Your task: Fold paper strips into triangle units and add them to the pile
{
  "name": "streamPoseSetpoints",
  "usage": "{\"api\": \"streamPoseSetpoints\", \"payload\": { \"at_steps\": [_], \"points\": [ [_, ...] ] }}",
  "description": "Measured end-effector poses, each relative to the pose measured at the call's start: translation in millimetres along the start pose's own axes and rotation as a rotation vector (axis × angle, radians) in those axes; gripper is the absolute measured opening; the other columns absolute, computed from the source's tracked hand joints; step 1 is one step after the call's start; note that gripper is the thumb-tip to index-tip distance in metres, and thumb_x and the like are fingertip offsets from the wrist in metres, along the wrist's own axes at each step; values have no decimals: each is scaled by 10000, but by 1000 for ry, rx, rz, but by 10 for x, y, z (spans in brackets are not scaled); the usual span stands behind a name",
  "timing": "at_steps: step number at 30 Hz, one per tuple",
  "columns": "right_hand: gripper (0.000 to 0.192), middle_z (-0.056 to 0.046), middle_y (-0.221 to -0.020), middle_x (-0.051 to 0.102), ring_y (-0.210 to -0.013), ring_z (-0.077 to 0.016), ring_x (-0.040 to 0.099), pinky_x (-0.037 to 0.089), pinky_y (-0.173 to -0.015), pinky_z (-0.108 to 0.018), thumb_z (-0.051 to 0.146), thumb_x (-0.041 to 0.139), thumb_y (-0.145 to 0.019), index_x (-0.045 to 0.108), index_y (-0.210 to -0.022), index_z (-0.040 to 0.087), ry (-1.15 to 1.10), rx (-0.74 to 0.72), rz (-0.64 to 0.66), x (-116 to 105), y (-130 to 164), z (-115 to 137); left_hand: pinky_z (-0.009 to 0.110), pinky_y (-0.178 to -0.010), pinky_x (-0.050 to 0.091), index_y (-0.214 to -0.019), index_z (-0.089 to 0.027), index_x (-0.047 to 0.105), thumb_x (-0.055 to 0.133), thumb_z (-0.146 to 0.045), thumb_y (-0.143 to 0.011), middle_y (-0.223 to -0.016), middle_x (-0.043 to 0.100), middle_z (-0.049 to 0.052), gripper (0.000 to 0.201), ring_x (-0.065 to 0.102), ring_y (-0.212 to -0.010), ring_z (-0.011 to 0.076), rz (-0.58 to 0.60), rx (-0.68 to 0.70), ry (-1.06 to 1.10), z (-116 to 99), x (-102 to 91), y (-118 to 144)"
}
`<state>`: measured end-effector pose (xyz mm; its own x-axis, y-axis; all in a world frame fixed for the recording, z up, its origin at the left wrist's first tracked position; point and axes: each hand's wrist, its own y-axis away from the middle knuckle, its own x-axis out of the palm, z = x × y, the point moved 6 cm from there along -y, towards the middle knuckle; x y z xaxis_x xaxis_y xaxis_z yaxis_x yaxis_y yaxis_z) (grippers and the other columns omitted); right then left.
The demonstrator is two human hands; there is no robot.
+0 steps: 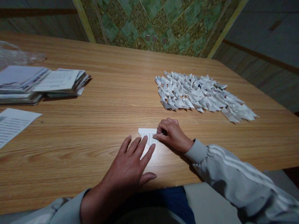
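Observation:
A small folded piece of printed paper lies on the wooden table near its front edge. My left hand rests flat on the near part of it, fingers spread, fingertips on the paper. My right hand sits curled at the paper's right side, its fingertips pressing the paper's edge. Both sleeves are grey with white stripes.
A large pile of small folded white paper pieces lies at the right, beyond my right hand. Stacks of printed sheets sit at the far left, a loose sheet at the left edge, clear plastic behind them.

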<state>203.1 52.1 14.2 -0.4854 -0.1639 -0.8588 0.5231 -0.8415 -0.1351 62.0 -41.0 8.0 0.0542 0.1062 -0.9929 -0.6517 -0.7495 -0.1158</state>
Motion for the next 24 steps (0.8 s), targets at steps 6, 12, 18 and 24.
{"api": "streamPoseSetpoints", "payload": {
  "at_steps": [6,12,18,24],
  "points": [
    [263,-8,-829,631,-837,-190,509,262,-781,-313,369,785,-835,603,-795,182,79,-12,-25,-18,-7,18,618,-1034,374,-1370,-158,598,607,-705,-817,-1395,575,272,778,572,-1226,439,-32,15,-24,-44,-12,2],
    [171,-8,-758,637,-792,-196,518,262,-765,-325,268,698,-906,602,-790,188,168,44,-229,-187,42,-44,644,-1060,344,-1355,-138,609,562,-718,-838,-1381,580,291,778,571,-1240,437,-33,2,-29,-67,-69,-14],
    [188,-28,-824,664,-829,-221,521,276,-789,-362,360,680,-918,592,-892,196,216,-125,-201,-106,222,247,639,-1068,332,-1348,-132,609,592,-705,-828,-1380,587,278,775,562,-1246,437,-39,-1,-26,-71,-63,-16],
    [256,-46,-917,641,-878,-237,511,284,-769,-346,386,712,-891,548,-951,198,211,59,-151,-34,213,114,637,-1049,348,-1322,-146,632,555,-710,-847,-1362,603,273,742,579,-1227,432,-68,1,-25,-57,-55,-2]
  ]
}}
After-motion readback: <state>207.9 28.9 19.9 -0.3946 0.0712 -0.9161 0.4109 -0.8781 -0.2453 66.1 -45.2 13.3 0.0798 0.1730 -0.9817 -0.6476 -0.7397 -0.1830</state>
